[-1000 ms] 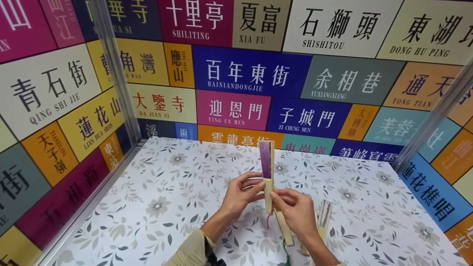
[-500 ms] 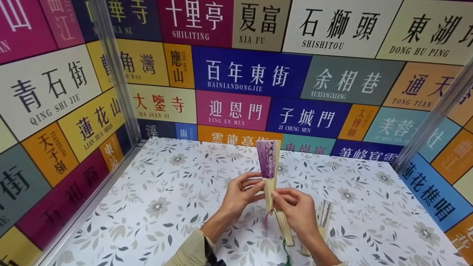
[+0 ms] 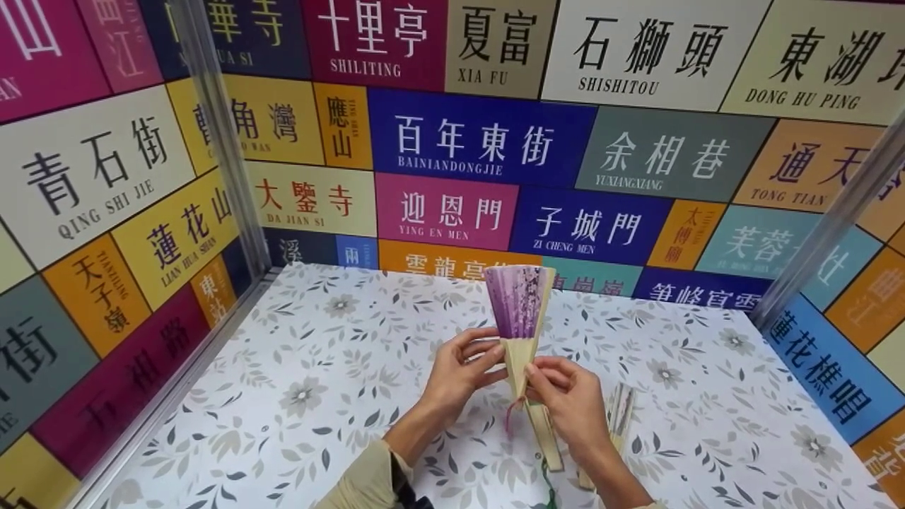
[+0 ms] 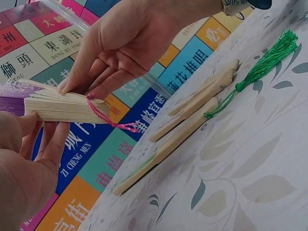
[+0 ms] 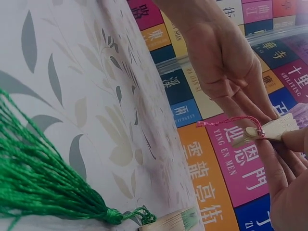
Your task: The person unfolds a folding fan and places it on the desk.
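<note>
Fingers of the left hand and right hand pinch, on my remote feed, a purple, partly spread fan with pale wooden slats above the white floral tabletop, where a green-tasselled pale fan lies near folded fans.

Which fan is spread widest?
The purple fan, held by the left hand and right hand; the fans on the table look much narrower.

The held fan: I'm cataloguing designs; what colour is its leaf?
The fan's leaf is purple with pale and dark flecks, clearest in the head view.
</note>
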`<action>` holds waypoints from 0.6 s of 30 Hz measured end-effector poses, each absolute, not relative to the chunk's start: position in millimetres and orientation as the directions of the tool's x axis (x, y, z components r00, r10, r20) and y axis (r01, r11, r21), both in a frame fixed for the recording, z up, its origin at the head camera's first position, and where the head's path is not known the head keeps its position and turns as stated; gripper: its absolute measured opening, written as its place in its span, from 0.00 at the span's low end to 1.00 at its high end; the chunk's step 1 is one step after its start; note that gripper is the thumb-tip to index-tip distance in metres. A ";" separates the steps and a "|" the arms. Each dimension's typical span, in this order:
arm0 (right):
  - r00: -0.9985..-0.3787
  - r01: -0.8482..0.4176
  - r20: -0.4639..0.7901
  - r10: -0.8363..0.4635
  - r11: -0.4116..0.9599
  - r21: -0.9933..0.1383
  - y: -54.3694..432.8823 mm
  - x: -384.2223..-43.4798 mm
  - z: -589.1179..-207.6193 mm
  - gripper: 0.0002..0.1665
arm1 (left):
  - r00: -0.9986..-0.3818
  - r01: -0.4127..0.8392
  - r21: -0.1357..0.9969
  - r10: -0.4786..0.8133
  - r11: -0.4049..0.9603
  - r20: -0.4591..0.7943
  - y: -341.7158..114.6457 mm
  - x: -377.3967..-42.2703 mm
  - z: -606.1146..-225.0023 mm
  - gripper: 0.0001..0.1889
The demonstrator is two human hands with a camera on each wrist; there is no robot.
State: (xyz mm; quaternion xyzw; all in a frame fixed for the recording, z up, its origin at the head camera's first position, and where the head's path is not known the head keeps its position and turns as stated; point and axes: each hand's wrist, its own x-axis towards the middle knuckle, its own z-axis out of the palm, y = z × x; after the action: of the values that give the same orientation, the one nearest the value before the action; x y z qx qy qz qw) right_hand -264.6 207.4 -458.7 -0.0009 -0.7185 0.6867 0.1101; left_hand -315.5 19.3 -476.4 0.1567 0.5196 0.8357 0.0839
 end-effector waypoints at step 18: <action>-0.976 -0.151 0.149 0.156 0.002 -0.989 207.9 -266.0 -461.0 0.12 | -0.942 0.016 0.877 0.287 -0.481 0.174 20.1 -314.9 -472.9 0.21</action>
State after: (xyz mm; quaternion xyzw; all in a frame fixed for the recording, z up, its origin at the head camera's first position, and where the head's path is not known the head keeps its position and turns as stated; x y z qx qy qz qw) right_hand -266.0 207.9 -461.0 -0.0019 -0.6996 0.7063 0.1085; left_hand -314.9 20.1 -472.9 0.1503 0.5031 0.8472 0.0801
